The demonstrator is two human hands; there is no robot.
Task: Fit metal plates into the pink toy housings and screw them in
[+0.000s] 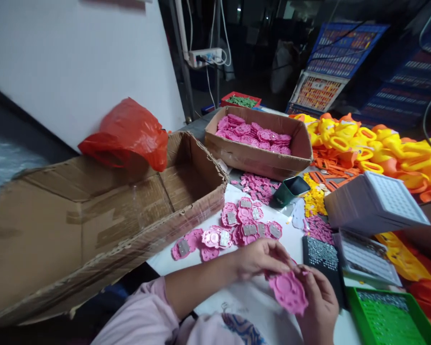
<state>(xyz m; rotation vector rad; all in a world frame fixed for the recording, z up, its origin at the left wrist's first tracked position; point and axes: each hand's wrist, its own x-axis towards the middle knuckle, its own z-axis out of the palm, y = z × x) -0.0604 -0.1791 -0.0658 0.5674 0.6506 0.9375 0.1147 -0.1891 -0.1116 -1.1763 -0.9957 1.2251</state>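
Note:
Low over the white tabletop, a pink plastic toy part (289,292) with a scalloped edge is held between my two hands. My left hand (264,258) pinches its upper left edge. At its upper right my right hand (318,292) is closed, thumb and fingers together, with a tiny pink bit showing at the fingertips. Just beyond the left hand lie several similar pink parts (217,237), some with grey rectangular plates on them. A black tray of small metal screws (321,253) sits right beside the right hand.
At left stands a big cardboard box (109,223) with a red plastic bag (129,134) on its rim. Behind is a carton (262,160) of pink parts. Yellow toy pieces (359,139) pile up at right, near a green tray (391,316) and a dark cup (290,190).

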